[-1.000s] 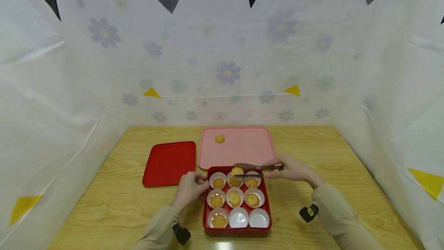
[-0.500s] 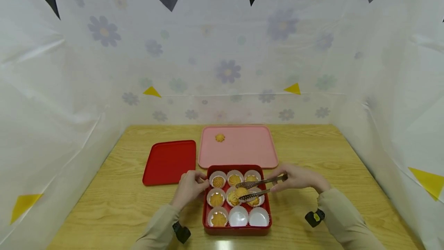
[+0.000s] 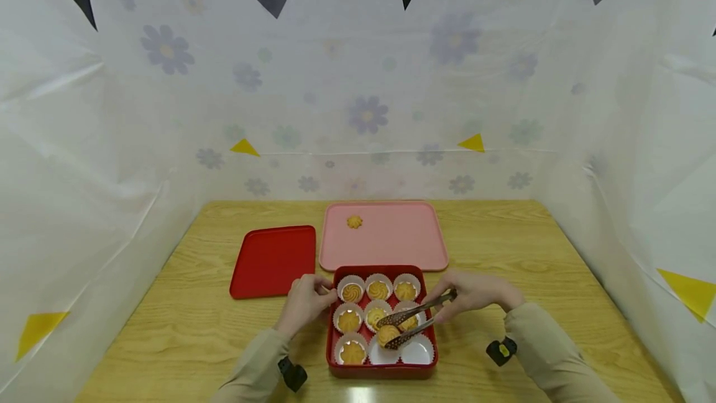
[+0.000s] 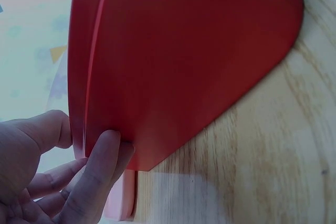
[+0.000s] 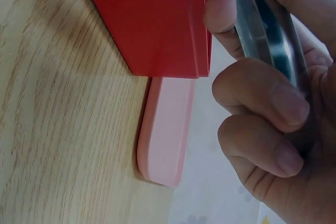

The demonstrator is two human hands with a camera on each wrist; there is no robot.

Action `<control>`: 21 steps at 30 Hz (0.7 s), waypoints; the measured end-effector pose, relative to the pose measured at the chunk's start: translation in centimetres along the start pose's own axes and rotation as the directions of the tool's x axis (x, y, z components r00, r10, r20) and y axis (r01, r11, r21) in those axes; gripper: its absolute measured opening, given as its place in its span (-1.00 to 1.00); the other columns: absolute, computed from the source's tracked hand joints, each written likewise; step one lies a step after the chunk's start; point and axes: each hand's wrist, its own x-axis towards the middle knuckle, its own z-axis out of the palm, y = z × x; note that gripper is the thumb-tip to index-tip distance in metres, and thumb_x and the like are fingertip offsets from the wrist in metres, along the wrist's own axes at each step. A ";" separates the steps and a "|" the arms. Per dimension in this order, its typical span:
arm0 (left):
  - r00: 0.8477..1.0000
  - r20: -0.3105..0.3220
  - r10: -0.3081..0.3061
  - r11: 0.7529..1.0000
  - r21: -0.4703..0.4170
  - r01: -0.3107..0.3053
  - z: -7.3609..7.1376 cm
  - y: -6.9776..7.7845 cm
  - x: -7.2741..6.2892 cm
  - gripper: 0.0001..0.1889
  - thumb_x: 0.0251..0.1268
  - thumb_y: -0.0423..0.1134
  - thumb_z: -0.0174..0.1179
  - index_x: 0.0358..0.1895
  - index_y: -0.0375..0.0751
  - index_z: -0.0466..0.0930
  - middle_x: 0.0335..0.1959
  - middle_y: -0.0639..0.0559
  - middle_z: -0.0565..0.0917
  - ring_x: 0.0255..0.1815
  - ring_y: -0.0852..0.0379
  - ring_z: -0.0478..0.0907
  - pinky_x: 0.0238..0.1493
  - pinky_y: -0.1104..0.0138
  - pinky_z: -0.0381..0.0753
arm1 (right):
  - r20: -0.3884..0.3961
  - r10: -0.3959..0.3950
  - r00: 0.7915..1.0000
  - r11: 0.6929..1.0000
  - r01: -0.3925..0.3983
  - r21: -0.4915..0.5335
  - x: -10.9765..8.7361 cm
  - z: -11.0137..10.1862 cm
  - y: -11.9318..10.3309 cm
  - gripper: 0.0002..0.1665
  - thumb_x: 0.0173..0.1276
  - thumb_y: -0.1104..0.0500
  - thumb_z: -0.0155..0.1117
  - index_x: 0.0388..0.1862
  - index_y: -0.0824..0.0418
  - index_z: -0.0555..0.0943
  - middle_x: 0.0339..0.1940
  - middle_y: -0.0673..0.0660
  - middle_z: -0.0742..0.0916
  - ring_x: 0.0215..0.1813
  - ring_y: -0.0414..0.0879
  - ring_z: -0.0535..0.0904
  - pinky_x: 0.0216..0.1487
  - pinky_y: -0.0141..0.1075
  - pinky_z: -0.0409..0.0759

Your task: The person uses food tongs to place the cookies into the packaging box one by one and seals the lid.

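Observation:
My right hand [image 3: 472, 294] grips metal tongs [image 3: 419, 314], its fingers curled round the handle in the right wrist view. Between the tong tips is a round swirled cookie [image 3: 387, 336], over the middle cup of the box's front row. The red box [image 3: 384, 373] bears rows of white paper cups, several with a cookie inside. In the front row, the left cup holds a cookie [image 3: 353, 353], and the right cup [image 3: 418, 351] shows a bare white bottom. My left hand [image 3: 306, 305] holds the box's left rim; in the left wrist view, fingers lie against its side [image 4: 173, 66].
Behind the box lies a pink tray [image 3: 399, 235] with one flower-shaped cookie [image 3: 355, 222] on it. A flat red lid-like tray [image 3: 274, 263] is on the wooden table [image 3: 503, 235] to the left. White patterned sheets [image 3: 313, 79] enclose the back and sides.
My right hand has carried the cookie in the tongs from the back row of cups, over the middle row, to the front row. My left hand stays at the box's rim.

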 end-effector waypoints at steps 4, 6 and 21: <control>1.000 -0.010 0.007 1.000 0.008 -0.007 0.0 0.0 -0.1 -0.86 0.18 -0.32 0.39 -0.25 -0.32 0.74 -0.43 -0.09 0.77 -0.45 0.19 0.63 -0.48 0.39 0.59 | 0.002 0.011 1.000 1.000 -0.011 0.005 0.2 0.2 -0.4 -0.59 0.34 0.01 0.40 0.06 0.23 0.74 -0.39 -0.01 0.78 -0.52 -0.36 0.32 -0.45 -0.53 0.32; 1.000 -0.012 0.011 1.000 0.009 -0.011 0.0 0.1 -0.1 -0.86 0.17 -0.32 0.40 -0.25 -0.32 0.74 -0.42 -0.09 0.78 -0.45 0.18 0.63 -0.47 0.39 0.59 | 0.001 0.019 1.000 1.000 -0.019 -0.011 0.4 0.2 -0.7 -0.59 0.34 0.01 0.40 0.06 0.22 0.74 -0.41 -0.03 0.77 -0.53 -0.36 0.32 -0.45 -0.53 0.32; 1.000 0.000 -0.005 1.000 -0.005 0.005 -0.1 0.2 -0.1 -0.85 0.19 -0.32 0.38 -0.23 -0.33 0.73 -0.43 -0.08 0.76 -0.46 0.19 0.61 -0.47 0.38 0.60 | -0.007 0.050 0.999 0.994 -0.050 -0.096 1.0 0.9 -2.0 -0.60 0.28 0.04 0.46 0.05 0.17 0.75 -0.38 -0.09 0.77 -0.47 -0.40 0.36 -0.42 -0.54 0.32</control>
